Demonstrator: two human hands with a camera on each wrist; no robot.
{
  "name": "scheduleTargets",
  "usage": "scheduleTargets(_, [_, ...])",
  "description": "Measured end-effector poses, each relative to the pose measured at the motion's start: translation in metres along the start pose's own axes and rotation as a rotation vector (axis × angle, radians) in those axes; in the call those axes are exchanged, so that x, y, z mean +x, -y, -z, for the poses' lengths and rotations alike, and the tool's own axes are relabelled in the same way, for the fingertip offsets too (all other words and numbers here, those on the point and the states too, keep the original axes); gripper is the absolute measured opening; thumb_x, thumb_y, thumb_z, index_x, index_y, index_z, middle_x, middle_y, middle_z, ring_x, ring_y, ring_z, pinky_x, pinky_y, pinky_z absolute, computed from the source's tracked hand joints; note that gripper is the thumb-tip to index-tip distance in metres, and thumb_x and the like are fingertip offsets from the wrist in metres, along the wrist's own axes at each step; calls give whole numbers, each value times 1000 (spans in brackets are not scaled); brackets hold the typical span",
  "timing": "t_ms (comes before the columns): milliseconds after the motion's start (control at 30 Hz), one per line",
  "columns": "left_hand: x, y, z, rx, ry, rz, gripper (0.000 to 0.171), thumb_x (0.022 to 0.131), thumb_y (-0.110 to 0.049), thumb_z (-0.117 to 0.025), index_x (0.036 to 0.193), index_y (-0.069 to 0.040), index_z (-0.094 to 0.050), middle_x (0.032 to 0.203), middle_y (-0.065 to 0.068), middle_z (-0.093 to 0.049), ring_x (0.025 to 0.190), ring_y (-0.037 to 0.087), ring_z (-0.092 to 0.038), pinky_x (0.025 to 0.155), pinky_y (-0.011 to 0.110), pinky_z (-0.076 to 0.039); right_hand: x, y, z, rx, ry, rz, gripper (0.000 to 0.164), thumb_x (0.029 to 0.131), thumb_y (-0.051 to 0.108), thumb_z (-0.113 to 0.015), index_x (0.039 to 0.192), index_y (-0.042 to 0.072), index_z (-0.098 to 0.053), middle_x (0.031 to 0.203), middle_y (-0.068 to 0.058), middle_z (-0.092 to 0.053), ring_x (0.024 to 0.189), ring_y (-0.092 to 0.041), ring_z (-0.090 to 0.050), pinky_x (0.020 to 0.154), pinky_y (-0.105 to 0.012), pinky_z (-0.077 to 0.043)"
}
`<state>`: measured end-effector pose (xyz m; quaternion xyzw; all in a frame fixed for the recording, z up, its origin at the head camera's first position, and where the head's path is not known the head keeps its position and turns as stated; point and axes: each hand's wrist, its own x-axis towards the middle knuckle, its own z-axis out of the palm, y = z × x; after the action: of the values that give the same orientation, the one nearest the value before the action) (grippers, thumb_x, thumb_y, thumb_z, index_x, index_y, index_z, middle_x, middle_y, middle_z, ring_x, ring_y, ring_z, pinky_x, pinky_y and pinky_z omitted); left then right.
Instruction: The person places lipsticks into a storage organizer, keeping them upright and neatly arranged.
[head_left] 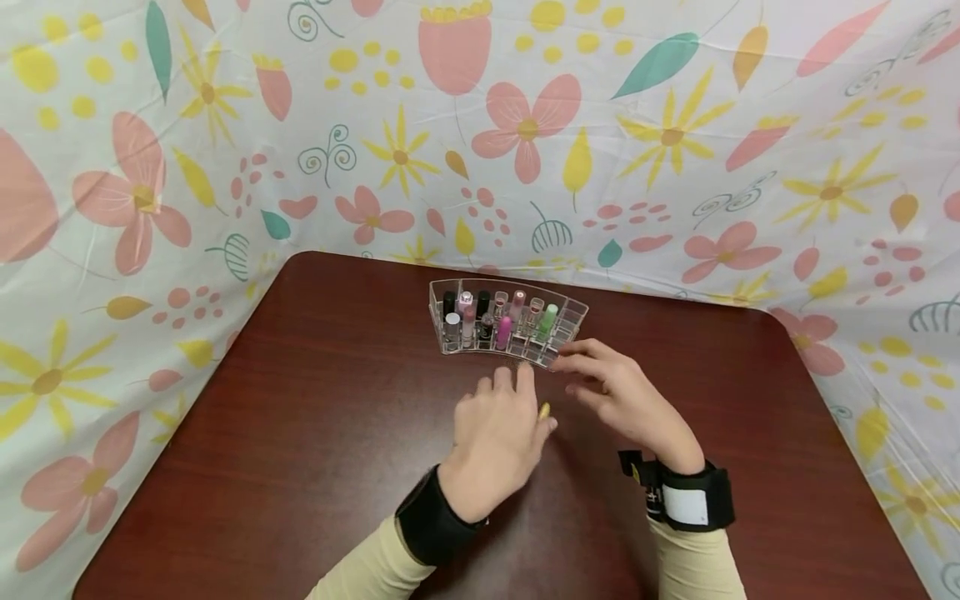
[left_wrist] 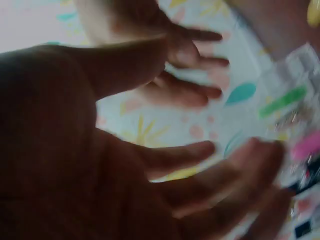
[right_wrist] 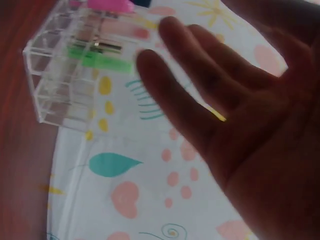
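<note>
A clear curved lipstick organizer [head_left: 573, 315] stands on the table, with several small cosmetic tubes in its left and middle slots. Among them are a bright pink tube [head_left: 504, 332] and a green tube [head_left: 548, 322]. My left hand [head_left: 495, 437] is in front of the organizer, fingers loosely spread, its palm bare in the left wrist view. Beside its thumb shows a small yellow piece [head_left: 544, 410], mostly hidden by the hand. My right hand [head_left: 618, 392] has its fingertips right at the organizer's front right corner, fingers relaxed and holding nothing.
The dark reddish-brown table [head_left: 337, 400] has rounded far corners. A white curtain with a floral print [head_left: 480, 200] hangs behind it and along both sides. The organizer sits near the table's back edge, its right-hand slots bare.
</note>
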<state>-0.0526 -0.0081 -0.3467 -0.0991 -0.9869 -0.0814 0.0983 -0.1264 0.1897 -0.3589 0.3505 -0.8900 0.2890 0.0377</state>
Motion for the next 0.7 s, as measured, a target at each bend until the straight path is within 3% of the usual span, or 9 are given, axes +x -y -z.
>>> scheduleTargets(100, [-4, -11, -19, 108, 24, -3, 65, 87, -66, -68, 119, -11, -59, 94, 5, -65, 78, 21, -64, 57, 34, -50, 0, -5, -6, -25, 134, -34, 36, 88, -2, -73, 119, 15, -73, 138, -16, -58, 123, -33, -61, 86, -44, -55])
scheduleTargets(233, [-4, -19, -41, 195, 12, -1, 59, 84, -67, -69, 107, -13, -65, 87, 3, -64, 72, 20, -61, 53, 33, -47, 2, -7, -15, -23, 254, -65, 37, 88, -4, -72, 119, 16, -73, 140, -21, -55, 126, -37, -58, 91, -47, -54])
scheduleTargets(467, [0, -23, -67, 247, -2, 48, 56, 80, -67, -72, 101, -15, -62, 84, 2, -65, 72, 20, -62, 61, 39, -46, 8, -12, -29, 17, 337, -91, 40, 83, -7, -73, 118, 13, -72, 135, -23, -54, 114, -33, -63, 88, -43, -55])
scheduleTargets(600, [2, -25, -81, 268, 20, 78, 57, 79, -68, -73, 98, -16, -58, 83, 2, -66, 71, 21, -63, 64, 41, -44, 9, -18, -37, 70, 381, -105, 43, 80, -11, -72, 118, 10, -70, 122, -18, -56, 95, -28, -65, 78, -34, -55])
scheduleTargets(700, [3, -26, -90, 266, 46, 91, 56, 78, -66, -74, 98, -15, -57, 83, 2, -65, 71, 21, -62, 64, 40, -43, 9, -22, -43, 69, 388, -92, 42, 77, -12, -72, 114, 9, -70, 111, -15, -57, 91, -25, -59, 75, -28, -50])
